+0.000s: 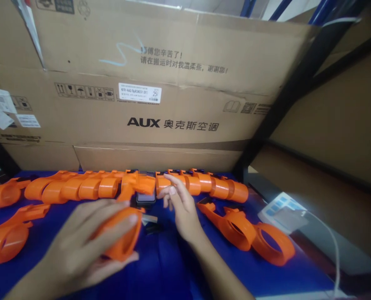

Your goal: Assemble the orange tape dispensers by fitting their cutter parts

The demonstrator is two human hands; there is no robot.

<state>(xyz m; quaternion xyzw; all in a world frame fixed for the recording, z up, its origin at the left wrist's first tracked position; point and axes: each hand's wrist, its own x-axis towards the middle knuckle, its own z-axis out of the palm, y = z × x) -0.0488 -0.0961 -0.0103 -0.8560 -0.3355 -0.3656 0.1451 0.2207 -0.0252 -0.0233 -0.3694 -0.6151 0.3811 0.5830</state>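
My left hand (88, 241) is wrapped round an orange ring-shaped plastic part (124, 237), holding it above the blue surface (154, 266). The upper arm of this part reaches up toward the row behind. Right of it is my right hand (179, 204), its fingers apart and holding nothing, close to the row of orange parts (204, 183). Between the hands lies a dark phone-like device (146, 198), partly covered by orange plastic. Small dark and silvery pieces (150, 221) lie just in front of it.
More orange parts line the back left (79, 187), with one at the left front (7, 241). Two rings (272, 243) rest at the right, beside a white-blue box (282, 212) and a white cable (335, 250). Behind stands a cardboard sheet (173, 146) between dark posts (266, 116).
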